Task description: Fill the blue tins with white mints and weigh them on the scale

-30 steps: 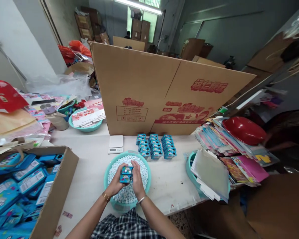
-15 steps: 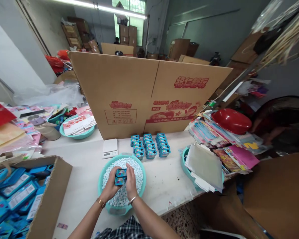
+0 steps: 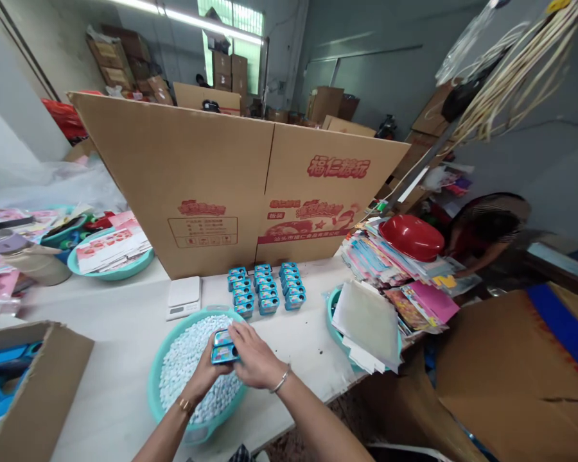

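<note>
Two small blue boxes (image 3: 225, 354) with printed labels sit one behind the other between my hands, over the right part of a turquoise basin (image 3: 155, 378). My left hand (image 3: 207, 375) is closed round their left side and underside. Against their right ends rest the bent fingers of my right hand (image 3: 256, 357), partly hiding them. Small whitish-blue pellets (image 3: 185, 359) fill much of the basin. Beyond it, several matching blue boxes (image 3: 268, 305) stand in three rows, dark round openings showing on some. A white scale (image 3: 183, 294) lies left of those rows.
A large upright cardboard sheet (image 3: 212, 167) walls off the table's back. At the left front is a carton (image 3: 52, 391) of blue packages. Rightward are a basin of sheets (image 3: 366, 321), stacked printed packaging (image 3: 366, 250) and a red bowl (image 3: 411, 237). A person (image 3: 486, 224) bends at far right.
The view has swung right. My hands, with the two boxes, have shifted from the basin's middle toward its right rim. My right hand has turned and lies more across the boxes' ends.
</note>
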{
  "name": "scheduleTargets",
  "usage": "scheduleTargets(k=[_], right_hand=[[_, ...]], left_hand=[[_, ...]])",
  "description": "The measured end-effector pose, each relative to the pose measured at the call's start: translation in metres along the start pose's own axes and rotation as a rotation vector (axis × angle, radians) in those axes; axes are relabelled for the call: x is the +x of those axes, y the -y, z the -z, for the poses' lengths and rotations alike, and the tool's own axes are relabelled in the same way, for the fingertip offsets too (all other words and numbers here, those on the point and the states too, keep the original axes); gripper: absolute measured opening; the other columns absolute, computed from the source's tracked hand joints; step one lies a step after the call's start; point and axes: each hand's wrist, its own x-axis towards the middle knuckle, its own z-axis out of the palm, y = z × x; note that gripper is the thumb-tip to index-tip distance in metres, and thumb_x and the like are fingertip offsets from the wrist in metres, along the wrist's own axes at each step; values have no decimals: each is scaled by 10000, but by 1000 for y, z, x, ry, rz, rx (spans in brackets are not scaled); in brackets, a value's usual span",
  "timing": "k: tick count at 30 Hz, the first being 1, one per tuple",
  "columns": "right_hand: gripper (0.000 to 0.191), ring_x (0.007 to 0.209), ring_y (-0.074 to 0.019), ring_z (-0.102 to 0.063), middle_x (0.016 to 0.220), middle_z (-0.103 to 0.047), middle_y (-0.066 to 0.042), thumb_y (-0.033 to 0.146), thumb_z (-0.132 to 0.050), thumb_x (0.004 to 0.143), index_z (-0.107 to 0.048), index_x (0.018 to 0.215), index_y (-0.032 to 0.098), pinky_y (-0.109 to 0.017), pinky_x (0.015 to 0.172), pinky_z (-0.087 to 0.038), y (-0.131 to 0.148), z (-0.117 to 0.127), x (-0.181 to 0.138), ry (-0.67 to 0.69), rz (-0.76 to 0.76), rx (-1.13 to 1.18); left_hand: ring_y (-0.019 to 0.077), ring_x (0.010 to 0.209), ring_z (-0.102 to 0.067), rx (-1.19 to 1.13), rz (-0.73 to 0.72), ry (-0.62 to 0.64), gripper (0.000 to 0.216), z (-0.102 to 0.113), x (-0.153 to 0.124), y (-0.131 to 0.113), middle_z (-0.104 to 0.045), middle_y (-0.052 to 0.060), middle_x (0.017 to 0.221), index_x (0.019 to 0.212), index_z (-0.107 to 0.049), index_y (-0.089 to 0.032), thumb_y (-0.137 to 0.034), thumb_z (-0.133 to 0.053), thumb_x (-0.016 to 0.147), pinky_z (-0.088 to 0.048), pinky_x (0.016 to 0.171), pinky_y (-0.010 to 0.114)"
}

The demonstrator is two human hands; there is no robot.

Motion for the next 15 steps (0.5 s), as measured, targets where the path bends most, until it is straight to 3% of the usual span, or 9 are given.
scheduleTargets(k=[2, 5, 8, 10, 12, 15], right_hand=[[918, 1386, -351, -320, 1494, -402, -188, 132, -611, 703, -227, 1537, 131, -532, 1156, -267, -9, 17, -7, 14, 6, -181], [967, 1220, -345, -447, 1352, -499, -212, 133, -621, 675, -193, 1541, 109, -510, 1054, -364, -26, 43, -10, -3, -41, -329], [1016, 1137, -325, -467, 1310, -512, -185, 164, -652, 649, -171, 1543, 122, -456, 974, -398, -58, 83, -7, 17, -61, -357], [968, 1135, -310, -460, 1302, -514, -159, 201, -668, 668, -221, 1525, 154, -428, 967, -384, -92, 117, -2, 21, -97, -367], [862, 1127, -292, -461, 1292, -515, -143, 222, -668, 714, -293, 1489, 188, -398, 960, -369, -133, 153, 3, -13, -168, -405], [730, 1128, -280, -459, 1274, -516, -152, 209, -665, 764, -370, 1432, 193, -371, 959, -341, -205, 197, 15, -72, -280, -511]], left_hand=[[340, 1230, -552, 81, -51, 78, 891, -13, 9, -9, -530, 92, 1409, 1385, -391, -255, -82, -621, 542, -451, 1054, 533], [356, 1410, -363, 175, -202, 137, 941, -48, 30, -24, -414, 117, 1509, 1444, -337, -235, -57, -581, 552, -259, 1191, 557], [338, 1511, -126, 239, -305, 120, 1023, -84, 52, -40, -217, 121, 1616, 1518, -196, -228, -70, -591, 588, -85, 1239, 538], [329, 1524, -36, 285, -340, 57, 1050, -96, 61, -46, -89, 115, 1650, 1539, -113, -232, -112, -624, 630, -52, 1236, 548], [334, 1522, -76, 283, -309, -34, 1011, -91, 62, -41, -89, 120, 1651, 1541, -103, -245, -218, -662, 699, -120, 1223, 575], [353, 1438, -349, 177, -115, -220, 829, -53, 46, -14, -371, 138, 1553, 1472, -304, -275, -454, -667, 748, -367, 1130, 580]])
